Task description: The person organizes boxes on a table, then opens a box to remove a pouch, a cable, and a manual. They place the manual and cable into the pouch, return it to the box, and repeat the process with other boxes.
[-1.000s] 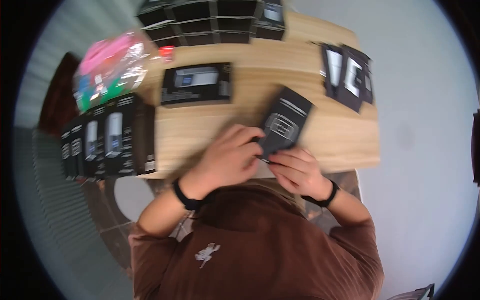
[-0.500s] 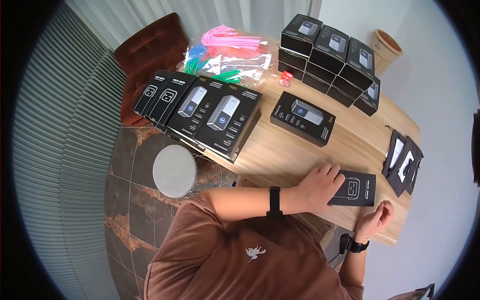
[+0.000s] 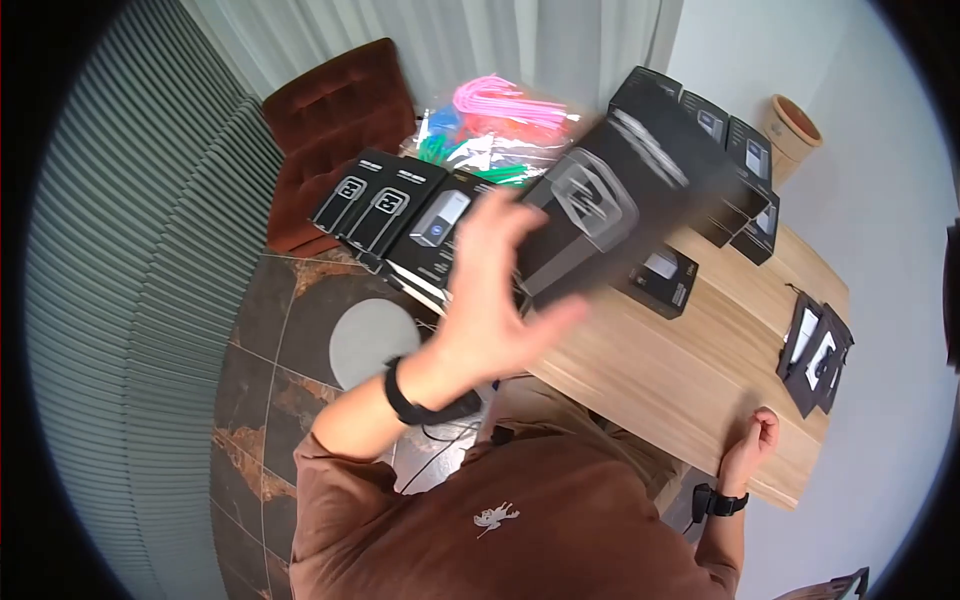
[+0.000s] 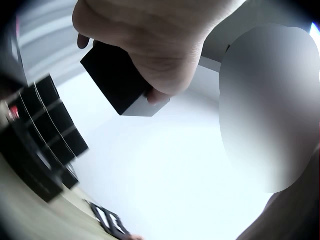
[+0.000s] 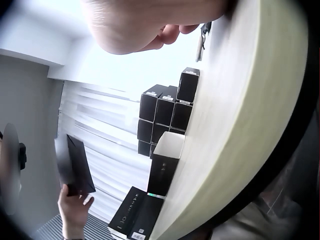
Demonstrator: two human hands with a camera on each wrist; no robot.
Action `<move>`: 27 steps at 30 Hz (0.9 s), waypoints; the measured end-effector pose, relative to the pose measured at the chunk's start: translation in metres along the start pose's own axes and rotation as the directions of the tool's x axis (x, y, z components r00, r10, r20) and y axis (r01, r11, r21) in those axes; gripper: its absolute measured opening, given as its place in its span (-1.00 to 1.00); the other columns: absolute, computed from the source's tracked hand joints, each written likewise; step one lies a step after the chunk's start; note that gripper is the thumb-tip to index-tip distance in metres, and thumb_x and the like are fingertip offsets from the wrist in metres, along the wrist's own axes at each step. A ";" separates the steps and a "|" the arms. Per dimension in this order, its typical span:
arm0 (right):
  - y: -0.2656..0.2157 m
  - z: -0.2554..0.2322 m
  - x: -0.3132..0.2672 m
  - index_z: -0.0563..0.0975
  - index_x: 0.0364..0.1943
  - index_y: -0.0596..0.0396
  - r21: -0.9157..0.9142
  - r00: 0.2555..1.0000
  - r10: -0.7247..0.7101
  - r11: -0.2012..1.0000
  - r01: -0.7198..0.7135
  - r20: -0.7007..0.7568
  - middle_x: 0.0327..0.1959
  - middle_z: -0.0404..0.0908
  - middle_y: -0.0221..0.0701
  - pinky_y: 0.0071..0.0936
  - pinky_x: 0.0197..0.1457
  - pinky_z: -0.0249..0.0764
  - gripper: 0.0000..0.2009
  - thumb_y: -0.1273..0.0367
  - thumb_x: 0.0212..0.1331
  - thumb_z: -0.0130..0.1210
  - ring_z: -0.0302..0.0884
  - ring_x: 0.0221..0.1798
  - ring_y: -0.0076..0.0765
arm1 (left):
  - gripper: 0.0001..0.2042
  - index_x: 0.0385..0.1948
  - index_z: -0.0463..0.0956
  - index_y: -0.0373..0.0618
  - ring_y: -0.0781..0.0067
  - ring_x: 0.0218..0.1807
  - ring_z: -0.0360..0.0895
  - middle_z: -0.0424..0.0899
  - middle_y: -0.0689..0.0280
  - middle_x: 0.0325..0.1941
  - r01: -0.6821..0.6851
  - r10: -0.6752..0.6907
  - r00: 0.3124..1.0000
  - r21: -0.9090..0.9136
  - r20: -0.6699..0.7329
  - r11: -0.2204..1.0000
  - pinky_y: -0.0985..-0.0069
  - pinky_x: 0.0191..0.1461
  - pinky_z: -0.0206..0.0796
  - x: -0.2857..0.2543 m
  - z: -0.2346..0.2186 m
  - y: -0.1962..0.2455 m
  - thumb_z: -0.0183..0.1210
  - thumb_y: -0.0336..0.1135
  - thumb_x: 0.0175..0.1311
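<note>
While it hangs tilted in mid-air above the table [image 3: 640, 365], a black box [image 3: 600, 200] is gripped near its lower end by my left hand [image 3: 475, 325], thumb and fingers spread to either side. My right hand [image 3: 748, 452] lies at the table's near edge, fingers loosely curled, holding nothing that I can see.

I judge the box to be stiff, fairly light cardboard, smooth enough to slide under a slack grip and prone to dented corners; its contents and their weight I cannot tell. The best hold looks to be across the two narrow sides, close to the middle, with even pressure, since a hold at one end lets the far end swing or dip. The broad printed face is better left unpressed.

Just beyond, a row of boxes [image 3: 388, 203] fills the table's left end, beside a clear bag [image 3: 490, 150] of pink, blue and green strips. Another box [image 3: 672, 285] lies near the middle, a stack of boxes [image 3: 755, 155] rises behind it, and dark pouches [image 3: 815, 355] lie to the right. A round stool [image 3: 375, 345] and a brown chair [image 3: 340, 110] stand off to my left.
</note>
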State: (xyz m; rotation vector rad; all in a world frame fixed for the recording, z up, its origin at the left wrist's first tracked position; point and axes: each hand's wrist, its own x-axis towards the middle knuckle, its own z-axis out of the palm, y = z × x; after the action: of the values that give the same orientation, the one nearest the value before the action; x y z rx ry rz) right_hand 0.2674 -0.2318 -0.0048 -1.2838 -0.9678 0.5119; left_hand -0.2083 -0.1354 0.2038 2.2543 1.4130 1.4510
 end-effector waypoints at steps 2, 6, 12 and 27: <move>-0.014 0.018 0.003 0.52 -0.22 0.12 0.042 0.996 0.027 0.999 -0.031 0.085 -0.14 0.54 -0.45 -0.57 0.10 0.34 -0.87 0.63 0.39 -0.02 0.42 -0.06 -0.54 | -0.20 0.34 0.31 -0.18 -0.04 0.48 0.32 0.29 -0.04 0.49 0.078 -0.054 0.987 0.155 -0.150 0.985 0.19 0.51 0.18 0.008 -0.035 -0.043 0.56 -0.23 0.05; -0.018 0.048 0.013 0.52 -0.23 0.14 0.037 0.959 0.034 0.998 -0.047 0.281 -0.17 0.53 -0.43 -0.60 0.06 0.36 -0.85 0.68 0.35 -0.02 0.43 -0.10 -0.56 | -0.25 0.27 0.38 -0.15 -0.11 0.35 0.37 0.47 0.03 0.33 0.363 -0.248 0.908 0.340 -0.338 0.868 0.11 0.45 0.23 0.009 -0.109 -0.135 0.56 -0.21 0.01; -0.009 0.082 0.034 0.54 -0.21 0.10 -0.094 0.906 0.097 0.993 -0.064 0.412 -0.12 0.52 -0.56 -0.66 0.03 0.34 -0.87 0.64 0.37 0.05 0.43 -0.11 -0.65 | -0.29 0.27 0.45 -0.06 -0.06 0.41 0.31 0.43 0.10 0.40 0.572 -0.480 0.820 0.424 -0.311 0.702 0.12 0.50 0.21 -0.022 -0.181 -0.219 0.53 -0.22 0.00; -0.046 0.189 0.074 0.31 0.42 0.22 -0.068 0.732 0.539 0.821 -0.566 0.416 -0.19 0.65 -0.51 -0.68 -0.37 0.38 -0.38 0.34 0.38 0.32 0.49 -0.34 -0.67 | -0.36 0.27 0.47 -0.23 -0.05 0.44 0.37 0.40 0.01 0.49 0.254 -0.083 0.952 0.609 -0.295 0.751 0.20 0.47 0.25 -0.032 -0.176 -0.262 0.51 -0.27 0.12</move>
State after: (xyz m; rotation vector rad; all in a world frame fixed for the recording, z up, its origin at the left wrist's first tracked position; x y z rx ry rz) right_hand 0.1419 -0.0791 0.0594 -1.4322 -0.8901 1.3272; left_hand -0.5130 -0.0759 0.1392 2.2183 2.4529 1.3666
